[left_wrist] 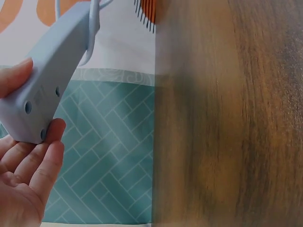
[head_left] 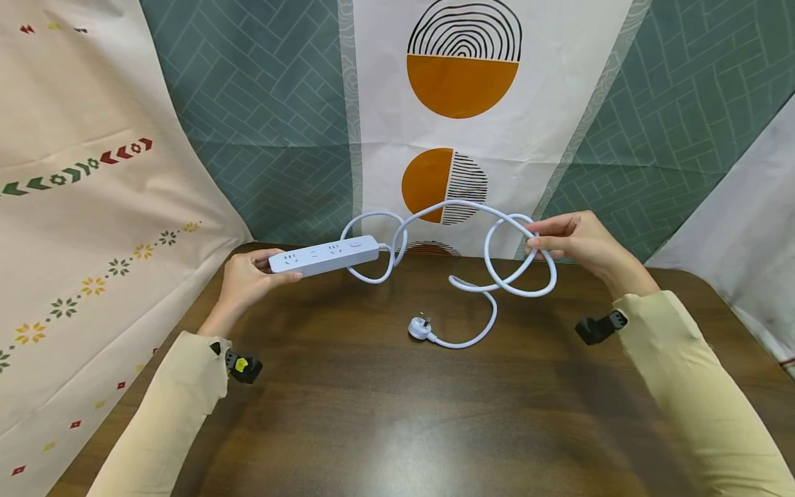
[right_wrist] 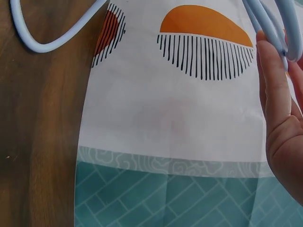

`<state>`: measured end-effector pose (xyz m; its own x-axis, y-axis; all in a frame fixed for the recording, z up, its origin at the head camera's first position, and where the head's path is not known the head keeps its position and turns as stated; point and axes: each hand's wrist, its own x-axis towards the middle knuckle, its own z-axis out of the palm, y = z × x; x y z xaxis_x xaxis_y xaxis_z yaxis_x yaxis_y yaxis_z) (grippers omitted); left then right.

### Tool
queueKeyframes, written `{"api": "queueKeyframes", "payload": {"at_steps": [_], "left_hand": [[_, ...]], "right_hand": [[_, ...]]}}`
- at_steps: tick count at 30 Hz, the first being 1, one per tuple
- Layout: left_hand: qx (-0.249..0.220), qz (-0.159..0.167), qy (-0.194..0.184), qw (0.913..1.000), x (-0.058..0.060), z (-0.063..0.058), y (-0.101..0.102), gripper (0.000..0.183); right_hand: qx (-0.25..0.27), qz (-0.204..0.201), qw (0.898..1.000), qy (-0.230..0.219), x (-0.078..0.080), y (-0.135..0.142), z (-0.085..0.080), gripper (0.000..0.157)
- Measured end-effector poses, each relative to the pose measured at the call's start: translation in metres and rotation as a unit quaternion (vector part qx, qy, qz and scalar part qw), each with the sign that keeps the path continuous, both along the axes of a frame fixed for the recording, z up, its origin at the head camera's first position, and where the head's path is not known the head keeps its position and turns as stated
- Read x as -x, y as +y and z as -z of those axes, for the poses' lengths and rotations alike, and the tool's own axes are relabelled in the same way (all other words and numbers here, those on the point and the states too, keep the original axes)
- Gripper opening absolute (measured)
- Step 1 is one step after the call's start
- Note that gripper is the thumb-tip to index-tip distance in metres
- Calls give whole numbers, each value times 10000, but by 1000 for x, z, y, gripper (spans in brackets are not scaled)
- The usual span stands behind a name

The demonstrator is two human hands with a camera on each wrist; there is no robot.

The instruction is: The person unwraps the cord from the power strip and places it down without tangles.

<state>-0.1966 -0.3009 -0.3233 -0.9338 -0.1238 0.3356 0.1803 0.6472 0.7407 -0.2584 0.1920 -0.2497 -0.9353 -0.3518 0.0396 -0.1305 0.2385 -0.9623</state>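
Note:
A white power strip [head_left: 324, 255] with several sockets on its top face is held up, tilted, over the table's far left part. My left hand [head_left: 247, 277] grips its left end, thumb along the near side; the left wrist view shows the strip's [left_wrist: 52, 61] underside with small round feet, and fingers beneath its end. From the strip's right end runs a white cord [head_left: 461, 203], looping and arching across to my right hand [head_left: 586, 247]. That hand pinches a coil of the cord [right_wrist: 270, 23] between thumb and fingers. The white plug [head_left: 419, 328], prongs upward, lies on the table at the cord's end.
The brown wooden table [head_left: 373, 414] ends at a patterned cloth backdrop [head_left: 279, 138]. A cream cloth [head_left: 93, 228] with small motifs hangs along the left side, and a white cloth [head_left: 733, 228] on the right. Small black cameras sit at both wrists.

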Motion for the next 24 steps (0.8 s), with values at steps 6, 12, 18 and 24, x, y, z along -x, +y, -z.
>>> {"api": "queueKeyframes", "payload": {"at_steps": [6,12,18,24], "left_hand": [[-300,-150,54,9994,-1,0,0,45],[-1273,-376,-113,9911,-4,-4,-9,44],[-1809,-154,-203,9832,-10,-7,-21,36],[-1676,-7,-328,9853,-13,-4,-22,34]], "right_hand": [[-27,-541,9985,78,-2,7,8,24],[-620,-481,9967,206,-5,21,17,19],[-773,-32,9970,-71,-3,47,27,18],[-756,193,9961,-407,5,65,41,18]]}}
